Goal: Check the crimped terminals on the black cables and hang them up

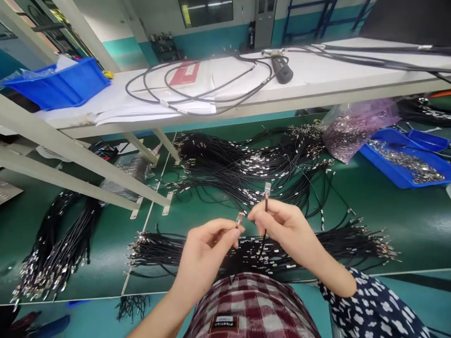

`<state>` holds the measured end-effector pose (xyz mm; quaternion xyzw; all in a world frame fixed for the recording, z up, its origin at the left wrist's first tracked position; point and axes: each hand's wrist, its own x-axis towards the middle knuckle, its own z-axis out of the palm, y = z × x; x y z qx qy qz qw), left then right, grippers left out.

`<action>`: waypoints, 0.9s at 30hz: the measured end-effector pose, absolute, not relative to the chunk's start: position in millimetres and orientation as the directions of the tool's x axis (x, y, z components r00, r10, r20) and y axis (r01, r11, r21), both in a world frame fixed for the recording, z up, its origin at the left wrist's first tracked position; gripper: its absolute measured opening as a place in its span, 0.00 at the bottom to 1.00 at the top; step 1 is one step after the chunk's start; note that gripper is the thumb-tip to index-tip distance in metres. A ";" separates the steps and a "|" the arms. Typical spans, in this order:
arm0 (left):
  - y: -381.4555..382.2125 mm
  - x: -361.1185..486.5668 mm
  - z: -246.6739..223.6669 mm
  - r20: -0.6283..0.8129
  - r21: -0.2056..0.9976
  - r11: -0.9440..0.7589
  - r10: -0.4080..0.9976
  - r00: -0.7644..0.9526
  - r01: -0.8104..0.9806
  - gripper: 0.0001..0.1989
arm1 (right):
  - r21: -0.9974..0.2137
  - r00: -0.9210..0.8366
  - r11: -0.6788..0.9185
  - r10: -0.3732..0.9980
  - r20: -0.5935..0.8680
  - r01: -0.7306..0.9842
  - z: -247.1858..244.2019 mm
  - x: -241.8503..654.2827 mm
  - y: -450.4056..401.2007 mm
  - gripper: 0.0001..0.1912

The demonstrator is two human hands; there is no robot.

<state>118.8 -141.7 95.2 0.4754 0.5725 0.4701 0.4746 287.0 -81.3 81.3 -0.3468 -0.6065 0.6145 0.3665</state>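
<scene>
My left hand (207, 246) is closed, thumb and forefinger pinching a small connector end (239, 218) with reddish, white and greenish parts. Whether a cable runs from it behind the fingers is hidden. Just to its right and slightly higher, my right hand (282, 227) pinches a thin black cable (265, 239). A silver metal plug (268, 188) points upward at the cable's top, above the fingertips. The two held ends are apart. Beneath both hands lies a long bundle of black cables (165, 249) with white tags and bare coloured ends.
More black cable bundles (239, 164) lie behind my hands, and another (59, 234) at the left. At the right are a pinkish bag of metal parts (348, 131) and a blue tray (391, 164). A white shelf (310, 80) carries looped cables and a blue bin (66, 87).
</scene>
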 end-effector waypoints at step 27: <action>-152.1 122.8 87.5 -0.175 0.984 0.174 0.984 0.012 0.044 0.16 | -0.948 -0.609 -0.159 0.792 0.046 -0.277 84.0 272.3 -91.8 0.15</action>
